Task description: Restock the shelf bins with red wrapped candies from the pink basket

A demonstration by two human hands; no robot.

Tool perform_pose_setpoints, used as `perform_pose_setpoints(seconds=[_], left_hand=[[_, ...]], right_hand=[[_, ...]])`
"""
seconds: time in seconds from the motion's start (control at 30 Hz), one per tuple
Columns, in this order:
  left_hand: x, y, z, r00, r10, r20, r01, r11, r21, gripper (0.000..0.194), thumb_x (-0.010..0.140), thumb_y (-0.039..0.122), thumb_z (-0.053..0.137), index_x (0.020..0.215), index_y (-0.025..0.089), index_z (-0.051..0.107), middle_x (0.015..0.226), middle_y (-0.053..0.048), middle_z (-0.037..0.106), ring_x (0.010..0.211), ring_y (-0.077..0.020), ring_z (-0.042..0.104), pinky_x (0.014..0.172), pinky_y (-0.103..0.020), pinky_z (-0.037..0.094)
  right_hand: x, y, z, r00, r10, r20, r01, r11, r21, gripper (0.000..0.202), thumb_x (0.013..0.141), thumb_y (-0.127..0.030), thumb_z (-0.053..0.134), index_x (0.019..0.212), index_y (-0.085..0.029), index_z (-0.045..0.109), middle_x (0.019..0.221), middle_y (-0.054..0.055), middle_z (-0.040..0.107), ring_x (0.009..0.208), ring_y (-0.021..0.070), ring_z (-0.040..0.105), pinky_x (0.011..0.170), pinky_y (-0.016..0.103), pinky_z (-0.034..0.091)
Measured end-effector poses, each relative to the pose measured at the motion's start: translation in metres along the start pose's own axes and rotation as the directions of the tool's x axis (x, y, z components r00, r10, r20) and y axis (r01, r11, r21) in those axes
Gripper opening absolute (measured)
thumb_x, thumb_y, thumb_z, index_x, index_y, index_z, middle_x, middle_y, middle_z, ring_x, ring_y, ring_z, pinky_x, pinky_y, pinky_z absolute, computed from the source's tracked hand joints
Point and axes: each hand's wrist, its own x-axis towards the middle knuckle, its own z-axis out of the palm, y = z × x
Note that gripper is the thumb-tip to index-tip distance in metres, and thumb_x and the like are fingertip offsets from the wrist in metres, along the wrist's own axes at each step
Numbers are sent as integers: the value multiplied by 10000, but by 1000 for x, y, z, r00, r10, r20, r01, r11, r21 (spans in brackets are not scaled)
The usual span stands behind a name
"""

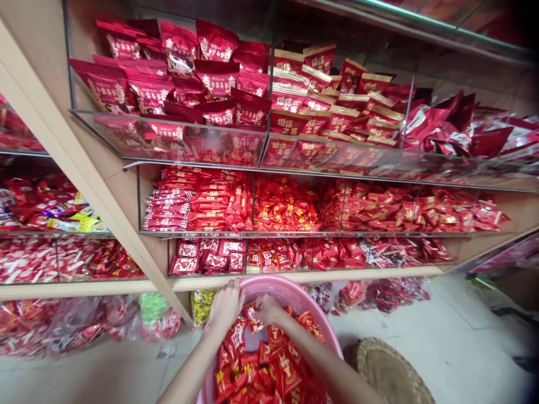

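Observation:
A pink plastic basket (330, 331) stands below the shelves and holds several red candy packets (286, 370) with gold and white print. Its rim at the far left is gripped by my left hand (227, 306), with the fingers bent over the edge. Inside the basket, near the far side, my right hand (269, 310) has its fingers closed on a red and white packet (254, 321). Part of the purple mesh bottom shows between the packets beneath my hands.
Shelves with clear dividers (265, 148) hold rows of red wrapped sweets. Bagged sweets (154, 314) lie on the floor under the lowest shelf. A round woven stool (387, 370) stands right of the basket. A slanted wooden post (96, 168) separates the left shelves.

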Motion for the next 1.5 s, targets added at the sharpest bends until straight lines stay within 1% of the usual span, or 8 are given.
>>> perform_pose_setpoints(seconds=[0.17,0.43,0.53,0.67,0.87,1.07,1.27,1.5], left_hand=[[0,0,-1,1000,-3,18,3,1000,-1,284,920,265,335,1136,161,487,1028,-107,642,808,-213,671,612,-291,479],[0,2,-5,999,-5,33,5,1000,-10,300,922,268,333,1146,153,497,1022,-113,645,821,-222,670,628,-300,486],[0,2,-6,999,-9,45,10,1000,-7,307,921,264,328,1158,153,487,1045,-120,637,824,-223,671,631,-303,489],[0,3,-9,998,-5,61,6,1000,-9,307,915,261,327,1159,153,480,1055,-115,633,822,-229,671,628,-309,491],[-1,3,-12,997,-12,74,13,1000,-17,302,915,274,326,1141,156,487,1053,-116,633,826,-227,669,639,-305,489],[0,2,-10,996,-20,90,22,1000,-22,312,921,287,318,1163,162,471,1066,-124,623,836,-221,664,654,-309,489],[0,2,-8,997,-23,74,24,999,-22,296,920,282,325,1144,163,479,1046,-114,632,826,-212,666,657,-293,488],[0,2,-8,996,-23,90,25,999,-20,308,925,284,324,1169,160,464,1067,-127,626,829,-211,666,654,-296,492]], right_hand=[[-5,-5,-2,1000,3,20,0,989,-145,109,598,-72,595,530,-156,582,551,0,582,594,130,538,567,242,390],[-16,-17,-9,1000,10,5,-8,968,-252,71,635,-120,606,638,-156,667,698,57,684,669,163,602,574,243,406],[-19,-24,-27,997,-1,-76,-20,959,-282,69,676,-193,610,672,-157,668,754,67,692,711,176,606,590,249,402],[-24,-31,-70,977,-38,-209,-27,953,-302,202,787,-264,521,660,-172,648,669,39,669,616,135,576,540,233,348],[-18,-23,-135,878,-6,-479,-170,931,-322,290,870,-370,415,821,-173,621,831,120,681,808,211,631,640,276,374],[2,-8,-141,832,75,-550,-276,915,-293,306,834,-445,485,883,-169,610,868,153,673,841,263,642,656,316,405],[-2,0,-142,810,14,-586,-177,959,-221,227,851,-315,455,791,-168,616,799,150,669,788,242,626,634,304,380],[-26,13,-150,809,-100,-580,127,992,6,325,868,-430,401,763,-167,561,713,65,646,669,164,576,610,255,418]])
